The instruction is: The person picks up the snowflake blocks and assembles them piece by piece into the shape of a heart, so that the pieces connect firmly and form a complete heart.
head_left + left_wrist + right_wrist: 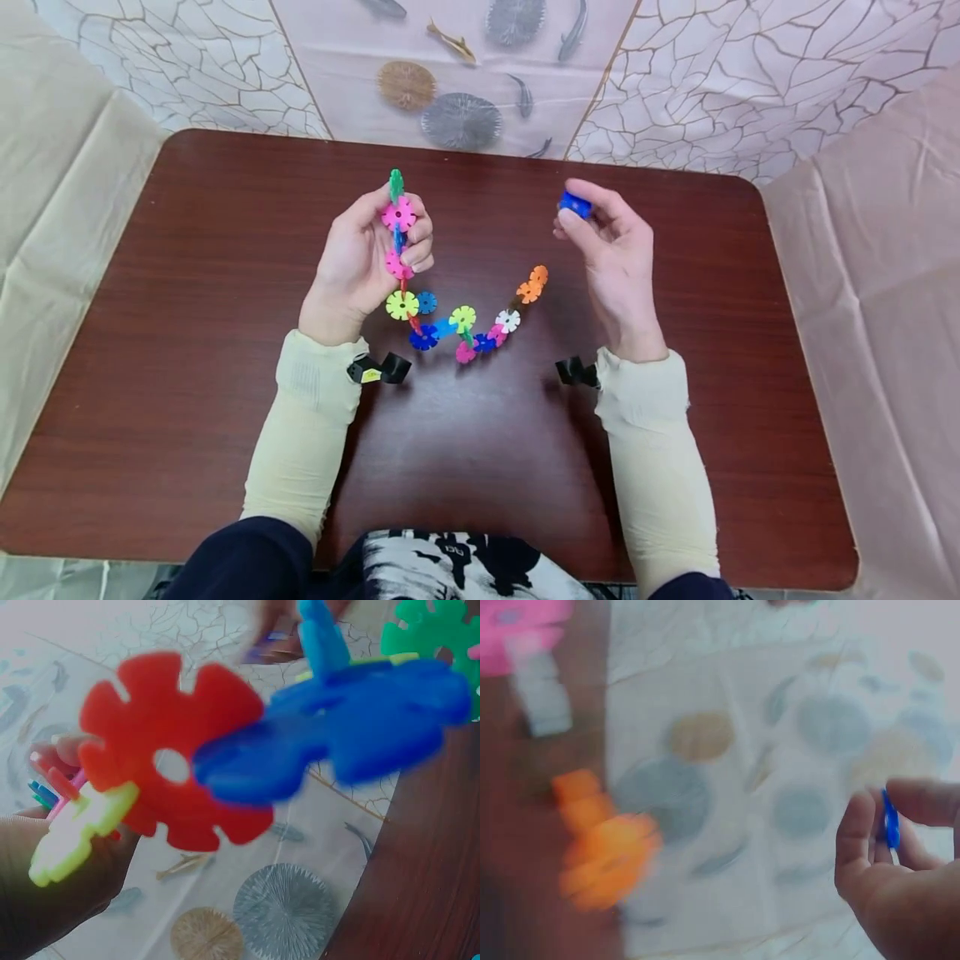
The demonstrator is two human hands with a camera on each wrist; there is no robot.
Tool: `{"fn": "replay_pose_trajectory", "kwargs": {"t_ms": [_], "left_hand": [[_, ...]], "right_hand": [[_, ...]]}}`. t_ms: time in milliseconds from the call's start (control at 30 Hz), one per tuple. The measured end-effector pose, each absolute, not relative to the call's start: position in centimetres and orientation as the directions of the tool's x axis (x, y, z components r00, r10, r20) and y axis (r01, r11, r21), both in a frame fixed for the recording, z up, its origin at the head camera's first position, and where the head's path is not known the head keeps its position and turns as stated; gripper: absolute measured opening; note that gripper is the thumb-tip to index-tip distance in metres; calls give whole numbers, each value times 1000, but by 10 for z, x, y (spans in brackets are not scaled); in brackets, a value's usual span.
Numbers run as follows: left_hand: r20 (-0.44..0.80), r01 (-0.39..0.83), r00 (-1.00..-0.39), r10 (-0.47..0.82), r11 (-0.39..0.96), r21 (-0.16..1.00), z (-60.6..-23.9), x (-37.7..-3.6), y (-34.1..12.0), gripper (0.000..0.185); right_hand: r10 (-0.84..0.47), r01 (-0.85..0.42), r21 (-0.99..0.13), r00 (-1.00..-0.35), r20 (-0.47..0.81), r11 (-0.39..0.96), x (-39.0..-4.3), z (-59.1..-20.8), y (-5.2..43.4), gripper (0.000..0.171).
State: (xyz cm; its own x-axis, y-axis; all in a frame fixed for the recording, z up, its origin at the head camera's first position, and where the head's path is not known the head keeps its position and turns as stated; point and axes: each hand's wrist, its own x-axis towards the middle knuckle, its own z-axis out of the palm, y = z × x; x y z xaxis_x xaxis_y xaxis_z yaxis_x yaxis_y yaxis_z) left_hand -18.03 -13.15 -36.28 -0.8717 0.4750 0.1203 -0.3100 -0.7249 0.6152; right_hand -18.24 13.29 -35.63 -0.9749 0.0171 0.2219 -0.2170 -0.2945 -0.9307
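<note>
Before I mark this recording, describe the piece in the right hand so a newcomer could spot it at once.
Find the dark brown table, then the right hand above its far half. That hand pinches a small blue piece. Other blue pieces are linked into the colourful chain; this one alone is separate from it.

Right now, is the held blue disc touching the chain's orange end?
Apart. The right wrist view shows a wide gap between the blue disc, pinched in the right hand, and the orange end.
</note>
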Motion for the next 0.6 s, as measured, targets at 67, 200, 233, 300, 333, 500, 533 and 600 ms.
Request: {"fn": "replay_pose_trajectory", "kwargs": {"t_ms": [67,200,233,300,333,500,533,600], "left_hand": [[138,-291,-868,477,-714,637,-362,-179,-130,48],[166,-281,-861,481,-721,633,-361,-177,-130,49],[169,-284,-859,484,-723,630,-361,-176,-130,50],[172,-289,-853,493,-720,631,-361,-176,-130,50],[173,-292,-850,498,-718,633,-360,-175,-129,49],[166,-298,-842,513,-700,648,-359,-174,-127,46],[162,-302,-841,516,-697,650,-359,-174,-127,46],[154,-311,-838,524,-688,656,-358,-174,-128,44]], "right_hand": [[-64,-230,-941,-965,253,-248,-182,-335,123,32],[-246,-247,-969,-938,244,-17,-187,-295,96,30],[-285,-255,-966,-930,231,49,-190,-287,89,29],[-345,-282,-942,-916,207,182,-195,-274,76,26],[-372,-300,-924,-907,199,238,-198,-269,70,26],[-452,-328,-862,-882,133,387,-207,-256,51,27],[-463,-335,-850,-878,124,406,-208,-255,48,27],[-478,-349,-834,-870,119,427,-209,-255,45,25]]}}
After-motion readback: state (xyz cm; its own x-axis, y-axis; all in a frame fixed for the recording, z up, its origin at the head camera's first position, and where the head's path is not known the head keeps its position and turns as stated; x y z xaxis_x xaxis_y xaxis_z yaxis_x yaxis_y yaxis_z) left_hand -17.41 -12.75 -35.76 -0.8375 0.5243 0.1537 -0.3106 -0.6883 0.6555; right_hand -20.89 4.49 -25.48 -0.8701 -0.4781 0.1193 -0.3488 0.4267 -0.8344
